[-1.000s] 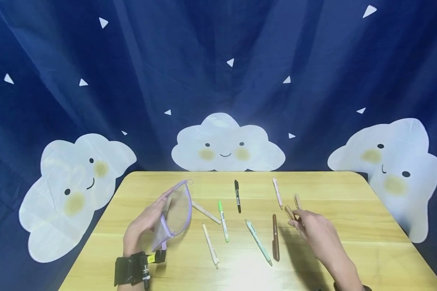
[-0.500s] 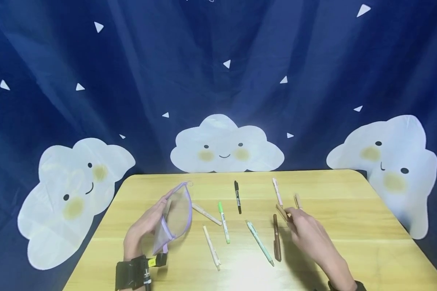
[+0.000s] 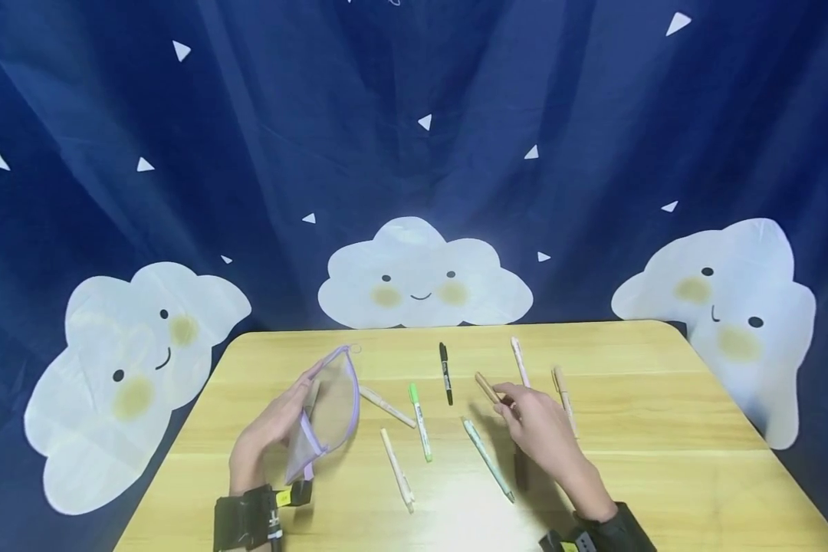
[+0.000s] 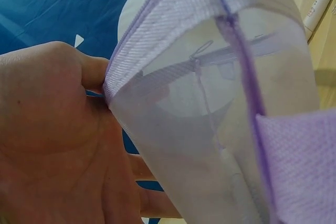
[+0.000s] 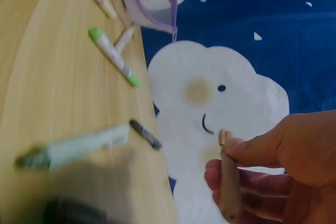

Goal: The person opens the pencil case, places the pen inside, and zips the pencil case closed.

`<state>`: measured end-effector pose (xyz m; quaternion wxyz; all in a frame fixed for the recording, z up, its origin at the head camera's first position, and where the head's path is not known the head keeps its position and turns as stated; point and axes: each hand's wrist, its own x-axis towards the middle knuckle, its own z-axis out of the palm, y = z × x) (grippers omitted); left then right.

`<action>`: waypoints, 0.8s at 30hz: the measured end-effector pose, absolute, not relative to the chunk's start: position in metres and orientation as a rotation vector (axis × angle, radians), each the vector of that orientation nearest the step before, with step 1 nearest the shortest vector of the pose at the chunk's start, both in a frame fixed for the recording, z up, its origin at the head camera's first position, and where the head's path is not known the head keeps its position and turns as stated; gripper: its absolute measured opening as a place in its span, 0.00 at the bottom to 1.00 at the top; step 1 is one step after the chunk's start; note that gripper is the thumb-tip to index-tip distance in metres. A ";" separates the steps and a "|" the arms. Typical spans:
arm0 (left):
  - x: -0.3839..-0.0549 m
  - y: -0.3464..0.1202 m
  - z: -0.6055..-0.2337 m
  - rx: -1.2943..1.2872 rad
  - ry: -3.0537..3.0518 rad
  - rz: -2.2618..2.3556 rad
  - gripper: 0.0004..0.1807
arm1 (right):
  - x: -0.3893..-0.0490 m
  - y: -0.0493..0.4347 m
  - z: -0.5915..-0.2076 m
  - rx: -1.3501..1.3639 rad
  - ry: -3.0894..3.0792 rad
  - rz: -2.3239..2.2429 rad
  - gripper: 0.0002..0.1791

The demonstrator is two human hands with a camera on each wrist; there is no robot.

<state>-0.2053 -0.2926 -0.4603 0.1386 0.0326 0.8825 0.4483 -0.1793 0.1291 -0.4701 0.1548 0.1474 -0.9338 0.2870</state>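
Observation:
My left hand (image 3: 269, 422) grips the edge of a see-through mesh pencil pouch (image 3: 336, 399) with purple trim, its mouth spread and tilted toward the right. Through the mesh in the left wrist view, a whitish pen (image 4: 239, 184) shows inside. Above the table, my right hand (image 3: 541, 425) pinches a light brown pen (image 3: 486, 387) between thumb and fingers; its clip end points up in the right wrist view. Below that hand lies a mint pen (image 3: 488, 460). A dark brown pen (image 3: 520, 469) is partly hidden beneath the same hand.
Spread over the wooden table (image 3: 697, 491) are a green-capped marker (image 3: 420, 423), a black marker (image 3: 445, 374), a cream pen (image 3: 396, 469), a beige pen (image 3: 389, 407), a pink pen (image 3: 519, 360) and a tan pen (image 3: 563, 395). A blue curtain (image 3: 262, 138) hangs behind.
My right hand has carried the light brown pen leftward and up off its spot near the tan pen. The left hand and pouch have stayed nearly still.

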 end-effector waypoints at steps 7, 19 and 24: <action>-0.213 -0.290 -0.465 0.117 2.559 1.286 0.30 | -0.201 0.100 -0.464 0.415 -2.721 1.152 0.16; -0.206 -0.293 -0.463 0.101 2.539 1.288 0.30 | -0.215 0.036 -0.453 0.534 -2.662 1.437 0.19; -0.206 -0.293 -0.464 0.096 2.510 1.300 0.31 | -0.219 0.007 -0.455 0.553 -2.662 1.468 0.17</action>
